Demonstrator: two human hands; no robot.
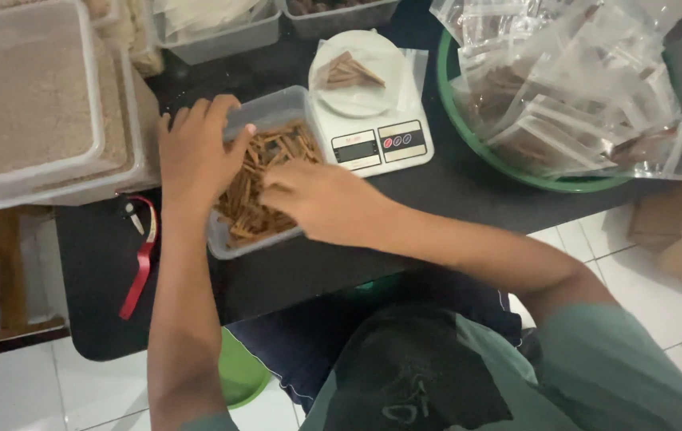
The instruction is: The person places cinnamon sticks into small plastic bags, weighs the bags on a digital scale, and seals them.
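A clear plastic tub point(273, 108) full of brown cinnamon sticks point(265, 160) sits on a black table point(436, 187). My left hand point(195, 152) rests on the tub's left rim, fingers curled over its edge. My right hand point(321, 199) reaches into the tub from the right, fingers down among the sticks; whether it grips any is hidden. Just right of the tub stands a white kitchen scale point(373, 140) with a small clear bag of sticks point(346, 72) lying on its round platform.
A green basin point(508, 168) piled with filled clear bags point(580, 88) sits at the right. Large lidded tubs point(29, 104) of pale grain stand at the left, more tubs point(221, 32) behind. A red strap point(143, 263) lies on the table. Cardboard box point(676, 231) on the tiled floor.
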